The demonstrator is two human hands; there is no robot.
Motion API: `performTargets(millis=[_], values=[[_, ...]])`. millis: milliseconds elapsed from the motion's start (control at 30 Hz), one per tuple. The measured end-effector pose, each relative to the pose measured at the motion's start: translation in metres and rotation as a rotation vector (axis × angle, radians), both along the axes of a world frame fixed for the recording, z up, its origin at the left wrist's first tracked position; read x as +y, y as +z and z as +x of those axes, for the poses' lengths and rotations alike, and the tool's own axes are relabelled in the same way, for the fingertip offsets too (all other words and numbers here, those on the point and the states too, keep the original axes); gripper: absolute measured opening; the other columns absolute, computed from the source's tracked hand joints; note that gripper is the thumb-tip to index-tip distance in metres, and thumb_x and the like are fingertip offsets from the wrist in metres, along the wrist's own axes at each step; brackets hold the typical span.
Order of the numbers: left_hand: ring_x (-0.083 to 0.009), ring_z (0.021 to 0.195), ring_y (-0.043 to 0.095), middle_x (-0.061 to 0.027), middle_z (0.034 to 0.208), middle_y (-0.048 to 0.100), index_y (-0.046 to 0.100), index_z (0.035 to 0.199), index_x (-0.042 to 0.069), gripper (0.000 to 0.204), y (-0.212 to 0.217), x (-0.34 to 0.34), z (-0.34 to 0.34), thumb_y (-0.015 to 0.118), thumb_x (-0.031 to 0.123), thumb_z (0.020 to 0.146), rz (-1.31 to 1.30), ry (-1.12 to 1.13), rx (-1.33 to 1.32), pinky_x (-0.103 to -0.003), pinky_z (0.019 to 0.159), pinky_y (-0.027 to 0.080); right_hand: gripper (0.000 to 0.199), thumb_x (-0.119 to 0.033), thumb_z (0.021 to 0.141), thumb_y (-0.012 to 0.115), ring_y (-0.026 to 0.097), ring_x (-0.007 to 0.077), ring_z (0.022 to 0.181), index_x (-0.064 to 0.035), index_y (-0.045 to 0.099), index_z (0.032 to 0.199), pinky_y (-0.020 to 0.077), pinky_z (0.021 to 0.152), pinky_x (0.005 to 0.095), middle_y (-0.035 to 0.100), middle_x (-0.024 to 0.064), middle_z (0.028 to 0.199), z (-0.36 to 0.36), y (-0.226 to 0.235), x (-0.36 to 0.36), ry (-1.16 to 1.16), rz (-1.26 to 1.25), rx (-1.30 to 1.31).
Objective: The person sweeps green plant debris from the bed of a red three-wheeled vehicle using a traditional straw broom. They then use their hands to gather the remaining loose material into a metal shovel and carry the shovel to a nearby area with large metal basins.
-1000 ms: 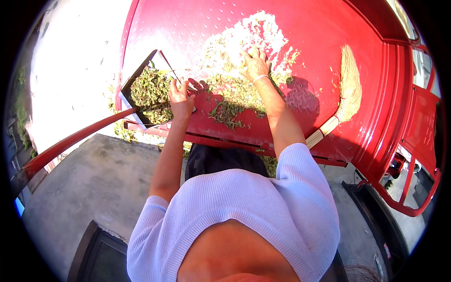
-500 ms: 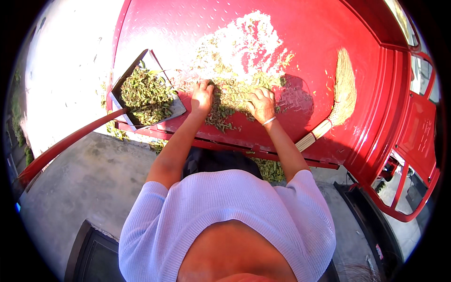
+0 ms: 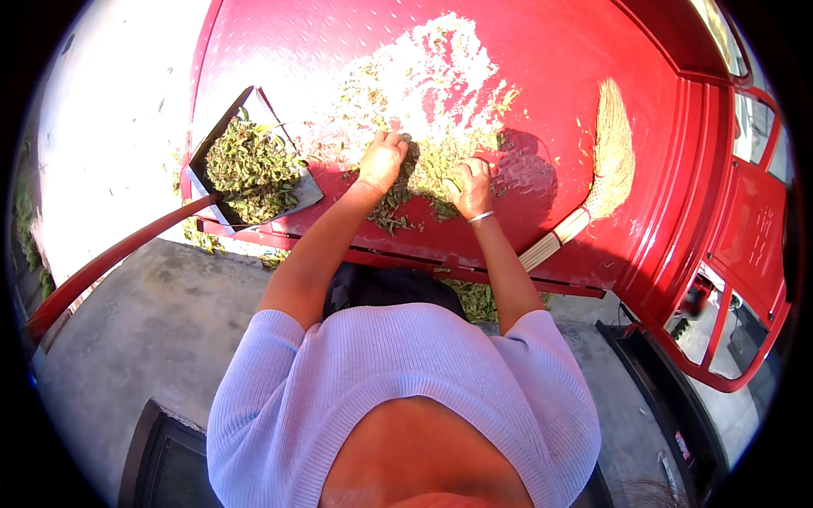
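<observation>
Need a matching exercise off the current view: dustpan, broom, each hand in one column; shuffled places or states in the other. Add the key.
Things
1. dustpan
2. broom
3. left hand
4. right hand

Places or states
A. lying on the red bed, to the right of both hands
B. at the loose leaves, with a white band at the wrist
C. holding a heap of leaves
D. at the loose leaves, on the side nearer the dustpan

Pairs: 1-C, 2-A, 3-D, 4-B
</observation>
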State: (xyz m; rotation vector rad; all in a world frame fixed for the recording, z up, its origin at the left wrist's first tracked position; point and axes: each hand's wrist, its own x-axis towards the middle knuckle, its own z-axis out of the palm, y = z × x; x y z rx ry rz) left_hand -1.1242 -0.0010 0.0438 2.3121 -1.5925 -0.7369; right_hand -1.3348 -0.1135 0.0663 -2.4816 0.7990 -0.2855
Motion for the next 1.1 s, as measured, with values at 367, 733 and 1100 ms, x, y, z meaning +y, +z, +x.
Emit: performTargets(millis=[367,733,1100], values=[[-0.0376,0.123,0.04,-0.0158,0.147,0.027,0.039,0.139,0.025,0.101,0.049,0.105,-0.03,0.087,0.018,0.05,0.192,0.07,-0.161,-0.044,0.095,0.045,0.112,-0.03,0.044,0.091,0.038,0.0401,0.123,-0.0127,0.038,0.141,0.0377,0.102,0.0469,0.028,0.0208,0.145,-0.043,0.038,0.044,-0.242,0.098,0.619],[-0.0402,0.117,0.046,-0.0236,0.136,0.034,0.036,0.141,0.015,0.093,0.019,0.076,-0.03,0.077,0.001,0.06,-0.044,0.337,0.158,-0.042,0.095,0.046,0.088,-0.003,0.056,0.082,0.045,0.0384,0.111,0.0,0.04,0.132,0.0404,0.095,0.0436,0.045,0.0233,0.118,-0.003,-0.002,0.094,-0.486,0.157,0.005],[-0.0325,0.102,0.057,-0.0181,0.106,0.058,0.052,0.125,0.005,0.056,0.003,0.047,-0.014,0.072,0.007,0.073,-0.285,0.426,0.477,-0.039,0.089,0.047,0.083,-0.014,0.055,0.081,0.049,0.0375,0.106,-0.0052,0.046,0.13,0.0466,0.089,0.0401,0.046,0.0213,0.115,0.055,0.003,0.054,-0.332,0.185,0.213]])
